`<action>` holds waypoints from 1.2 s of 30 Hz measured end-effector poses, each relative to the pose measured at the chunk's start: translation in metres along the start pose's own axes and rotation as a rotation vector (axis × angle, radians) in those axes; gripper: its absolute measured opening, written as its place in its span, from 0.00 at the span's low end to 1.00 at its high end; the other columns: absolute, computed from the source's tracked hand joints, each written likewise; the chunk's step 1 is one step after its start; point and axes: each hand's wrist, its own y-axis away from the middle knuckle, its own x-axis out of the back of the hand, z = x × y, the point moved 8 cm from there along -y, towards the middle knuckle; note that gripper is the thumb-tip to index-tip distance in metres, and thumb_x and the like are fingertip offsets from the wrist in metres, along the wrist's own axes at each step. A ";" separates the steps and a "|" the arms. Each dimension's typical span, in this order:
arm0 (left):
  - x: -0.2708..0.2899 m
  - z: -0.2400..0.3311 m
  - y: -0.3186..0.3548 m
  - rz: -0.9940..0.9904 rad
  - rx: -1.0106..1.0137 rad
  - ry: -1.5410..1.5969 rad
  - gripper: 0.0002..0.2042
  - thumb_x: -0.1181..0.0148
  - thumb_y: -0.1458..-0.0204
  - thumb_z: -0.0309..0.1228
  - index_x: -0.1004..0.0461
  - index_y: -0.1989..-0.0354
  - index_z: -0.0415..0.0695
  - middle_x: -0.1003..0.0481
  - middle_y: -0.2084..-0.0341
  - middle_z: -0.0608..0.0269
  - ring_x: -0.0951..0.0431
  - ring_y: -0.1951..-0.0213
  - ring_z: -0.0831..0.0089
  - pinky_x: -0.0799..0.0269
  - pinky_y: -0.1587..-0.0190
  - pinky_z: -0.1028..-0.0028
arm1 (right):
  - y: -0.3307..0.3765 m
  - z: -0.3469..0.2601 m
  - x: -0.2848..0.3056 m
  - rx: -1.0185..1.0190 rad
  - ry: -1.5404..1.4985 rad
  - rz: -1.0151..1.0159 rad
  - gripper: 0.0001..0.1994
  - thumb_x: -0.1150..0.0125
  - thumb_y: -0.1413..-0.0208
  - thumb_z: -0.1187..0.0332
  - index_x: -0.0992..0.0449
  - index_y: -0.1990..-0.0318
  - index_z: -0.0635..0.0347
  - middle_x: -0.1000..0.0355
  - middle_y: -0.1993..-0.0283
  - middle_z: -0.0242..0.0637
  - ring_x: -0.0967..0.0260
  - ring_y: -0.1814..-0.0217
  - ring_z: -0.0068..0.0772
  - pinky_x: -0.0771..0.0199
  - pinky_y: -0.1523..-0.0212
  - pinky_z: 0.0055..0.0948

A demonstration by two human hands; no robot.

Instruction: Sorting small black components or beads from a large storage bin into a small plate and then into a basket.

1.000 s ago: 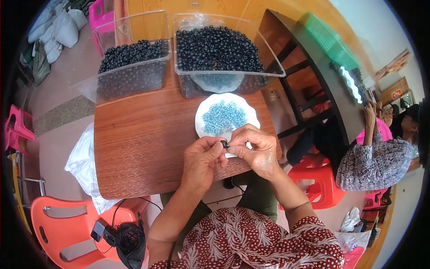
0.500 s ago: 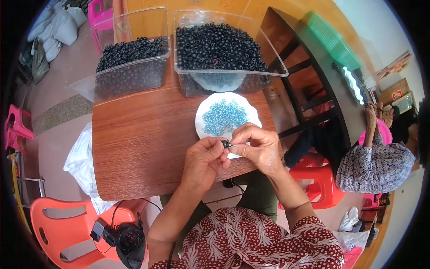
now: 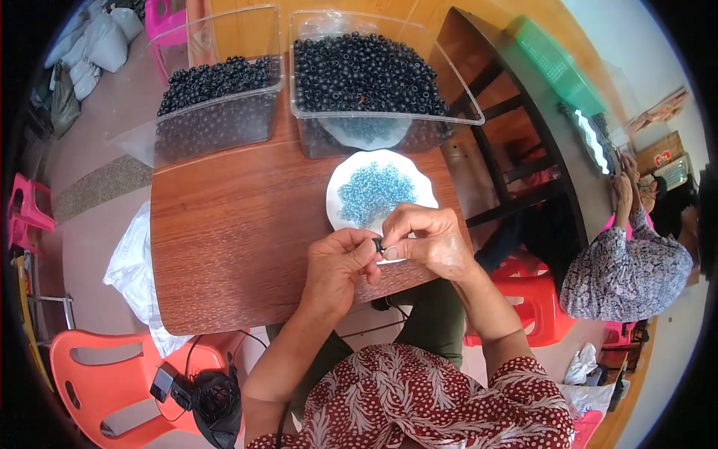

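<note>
Between the thumb and fingers of my left hand (image 3: 333, 271) is a round black bead (image 3: 378, 245), held above the table's near edge. My right hand (image 3: 432, 243) meets it from the right, thumb and forefinger pinched against the bead's side; whatever tiny thing they hold there is too small to make out. Just beyond both hands lies a white scalloped plate (image 3: 339, 173) heaped with tiny light-blue beads (image 3: 374, 191), its near part covered by my right hand.
Two clear plastic bins full of black beads stand at the table's back, a smaller left one (image 3: 217, 135) and a larger right one (image 3: 430, 136). A dark table (image 3: 523, 82) with a green basket (image 3: 557, 63) is at right, where a co-worker (image 3: 628, 273) sits. An orange chair (image 3: 82, 374) is at lower left.
My hands stay together at nearly the same spot, the black bead slightly turned between them and my right fingers a little higher. The co-worker's hands have shifted slightly at the dark table.
</note>
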 end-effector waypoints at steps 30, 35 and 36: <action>0.010 -0.006 0.004 -0.051 0.086 -0.009 0.06 0.46 0.50 0.23 0.29 0.66 0.33 0.28 0.77 0.61 0.30 0.79 0.77 0.31 0.76 0.76 | -0.011 0.027 -0.018 -0.158 -0.034 -0.157 0.08 0.36 0.67 0.83 0.27 0.76 0.64 0.38 0.77 0.27 0.40 0.74 0.17 0.39 0.73 0.19; 0.000 0.016 0.011 -0.065 0.021 -0.019 0.08 0.47 0.49 0.23 0.29 0.63 0.33 0.28 0.74 0.57 0.30 0.76 0.75 0.32 0.74 0.73 | -0.012 0.003 -0.019 -0.023 -0.019 -0.168 0.12 0.39 0.65 0.85 0.24 0.68 0.66 0.32 0.70 0.33 0.35 0.64 0.22 0.34 0.62 0.21; -0.002 0.018 0.011 -0.043 0.017 -0.037 0.08 0.47 0.49 0.24 0.30 0.63 0.32 0.27 0.74 0.56 0.29 0.77 0.74 0.32 0.75 0.73 | -0.010 0.002 -0.016 -0.024 -0.100 -0.160 0.13 0.41 0.63 0.85 0.23 0.65 0.66 0.32 0.68 0.34 0.35 0.63 0.24 0.33 0.61 0.21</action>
